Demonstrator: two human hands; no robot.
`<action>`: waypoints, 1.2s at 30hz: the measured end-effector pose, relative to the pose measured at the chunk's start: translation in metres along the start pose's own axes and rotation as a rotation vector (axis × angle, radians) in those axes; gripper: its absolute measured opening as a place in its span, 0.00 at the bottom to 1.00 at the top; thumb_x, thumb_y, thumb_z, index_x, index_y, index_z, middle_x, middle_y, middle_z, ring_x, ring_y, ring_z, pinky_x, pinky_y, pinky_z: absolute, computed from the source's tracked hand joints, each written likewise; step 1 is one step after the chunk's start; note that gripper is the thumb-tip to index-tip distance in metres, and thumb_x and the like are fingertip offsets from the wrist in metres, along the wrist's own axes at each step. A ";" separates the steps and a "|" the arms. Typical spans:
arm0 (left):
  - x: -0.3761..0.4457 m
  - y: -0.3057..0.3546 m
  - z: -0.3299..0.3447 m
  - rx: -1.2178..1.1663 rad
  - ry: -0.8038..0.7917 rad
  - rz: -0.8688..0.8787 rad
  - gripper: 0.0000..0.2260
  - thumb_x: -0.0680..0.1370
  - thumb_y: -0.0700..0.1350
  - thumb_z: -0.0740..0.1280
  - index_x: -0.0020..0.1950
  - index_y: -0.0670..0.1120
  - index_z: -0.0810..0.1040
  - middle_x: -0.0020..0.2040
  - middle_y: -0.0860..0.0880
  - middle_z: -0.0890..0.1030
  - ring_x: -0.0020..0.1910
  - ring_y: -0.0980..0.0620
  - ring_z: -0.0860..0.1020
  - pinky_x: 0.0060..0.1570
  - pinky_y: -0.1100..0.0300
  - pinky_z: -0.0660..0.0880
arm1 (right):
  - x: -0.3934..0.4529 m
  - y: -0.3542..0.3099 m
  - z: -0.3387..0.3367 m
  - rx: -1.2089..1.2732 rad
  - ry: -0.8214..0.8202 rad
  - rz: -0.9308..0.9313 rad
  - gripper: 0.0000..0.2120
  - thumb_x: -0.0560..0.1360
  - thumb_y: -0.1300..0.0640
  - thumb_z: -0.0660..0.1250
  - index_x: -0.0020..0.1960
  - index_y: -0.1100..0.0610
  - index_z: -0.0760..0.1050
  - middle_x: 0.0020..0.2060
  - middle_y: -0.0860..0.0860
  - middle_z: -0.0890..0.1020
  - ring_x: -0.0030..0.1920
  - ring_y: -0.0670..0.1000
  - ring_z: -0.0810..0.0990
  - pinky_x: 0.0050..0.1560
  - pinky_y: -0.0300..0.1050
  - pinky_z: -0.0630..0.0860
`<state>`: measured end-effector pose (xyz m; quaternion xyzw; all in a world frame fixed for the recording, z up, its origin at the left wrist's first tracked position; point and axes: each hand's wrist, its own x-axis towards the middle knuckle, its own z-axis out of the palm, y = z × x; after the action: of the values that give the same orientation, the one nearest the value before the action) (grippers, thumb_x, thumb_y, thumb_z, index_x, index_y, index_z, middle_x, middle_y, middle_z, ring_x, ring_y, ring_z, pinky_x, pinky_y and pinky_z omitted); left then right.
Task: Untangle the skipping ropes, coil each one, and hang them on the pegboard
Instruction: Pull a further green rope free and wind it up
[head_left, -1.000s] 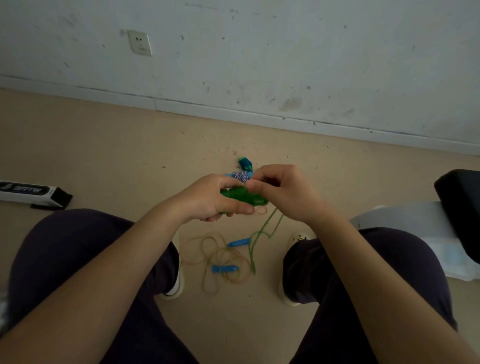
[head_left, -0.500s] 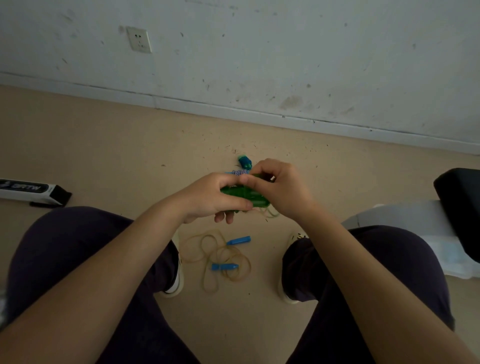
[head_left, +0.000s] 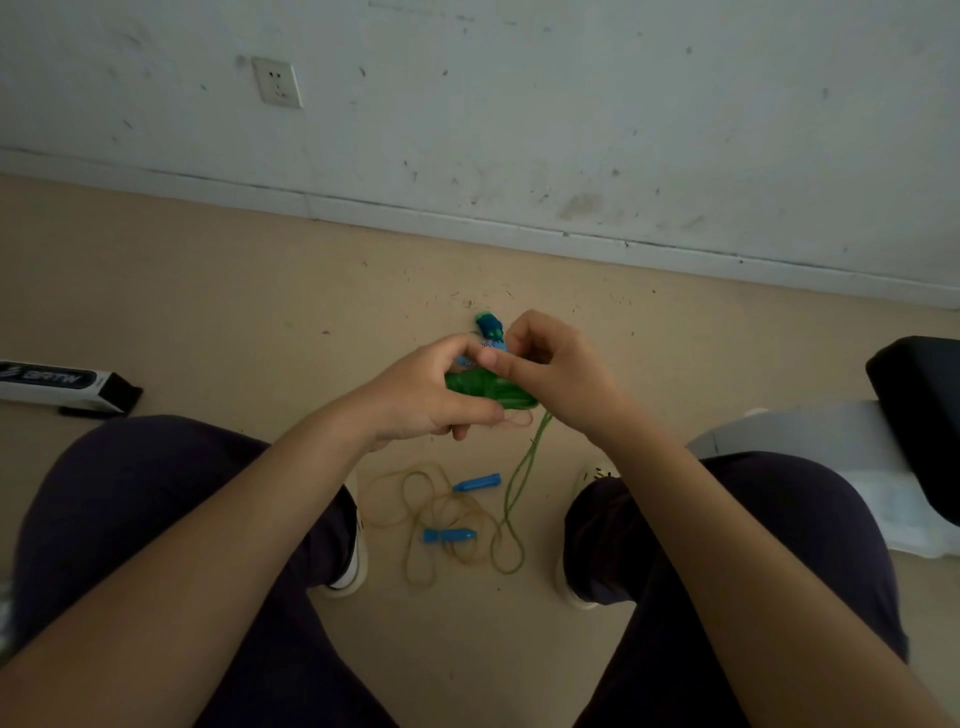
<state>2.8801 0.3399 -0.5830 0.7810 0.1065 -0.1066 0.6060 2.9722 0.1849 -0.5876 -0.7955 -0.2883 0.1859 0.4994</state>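
My left hand (head_left: 426, 395) grips a green bundle of coiled skipping rope (head_left: 483, 387) wound round its handles. My right hand (head_left: 556, 374) pinches the same bundle from the right, fingers curled at its top. A loose green rope tail (head_left: 519, 483) hangs from the bundle down to the floor. Behind the hands lies another rope with a blue handle (head_left: 489, 325) and a patterned cord, mostly hidden. On the floor between my feet lies a tan rope (head_left: 431, 519) in loose loops with two blue handles (head_left: 475, 482).
A black and white box (head_left: 57, 384) lies on the floor at the left. At the right stands a black cushion (head_left: 919, 410) over white sheeting (head_left: 810, 452). The wall with a socket (head_left: 277, 82) is ahead. No pegboard is in view.
A length of green rope now hangs loose from the bundle to the floor, as it did a second ago; half a second ago it was drawn up. Both hands stayed on the bundle.
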 end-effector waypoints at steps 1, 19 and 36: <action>0.000 0.000 0.000 -0.003 0.014 0.007 0.16 0.73 0.39 0.75 0.53 0.52 0.73 0.41 0.50 0.79 0.32 0.52 0.77 0.29 0.62 0.69 | 0.000 -0.001 0.000 0.013 -0.020 0.021 0.14 0.75 0.51 0.73 0.44 0.61 0.74 0.33 0.49 0.74 0.32 0.44 0.71 0.34 0.40 0.70; 0.009 0.000 -0.016 -0.670 0.347 0.098 0.11 0.79 0.40 0.69 0.60 0.43 0.73 0.48 0.45 0.79 0.35 0.53 0.78 0.29 0.65 0.72 | -0.005 -0.002 0.002 0.190 -0.244 0.153 0.05 0.83 0.59 0.60 0.53 0.57 0.74 0.29 0.50 0.76 0.24 0.45 0.66 0.26 0.36 0.64; 0.007 -0.003 -0.014 -0.060 0.049 0.017 0.14 0.75 0.39 0.74 0.59 0.48 0.79 0.33 0.52 0.82 0.33 0.52 0.77 0.30 0.63 0.72 | -0.001 -0.003 -0.013 -0.205 0.049 -0.261 0.03 0.74 0.59 0.73 0.45 0.58 0.84 0.37 0.50 0.80 0.38 0.46 0.78 0.42 0.46 0.75</action>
<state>2.8867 0.3546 -0.5850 0.7658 0.1178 -0.0790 0.6273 2.9778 0.1762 -0.5794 -0.8024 -0.3945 0.0697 0.4424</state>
